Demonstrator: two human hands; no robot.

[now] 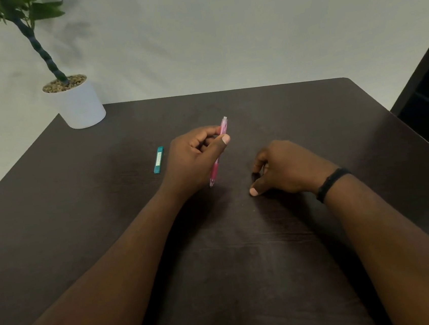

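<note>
My left hand (197,156) grips a pink translucent mechanical pencil (215,169) above the middle of the dark table (309,115). The pencil is tilted, its tip pointing down towards me and its cap end up and away. To the right, my right hand (283,168) rests on the table with its fingers curled and its thumb tip down on the surface. A small dark spot shows between its index finger and thumb, and I cannot tell whether it is an object. A teal lead case (158,159) lies flat to the left of my left hand.
A white pot (80,105) with a green plant stands at the table's back left corner. A pale wall runs behind the table. A dark piece of furniture (427,81) stands beyond the right edge. A black band is on my right wrist.
</note>
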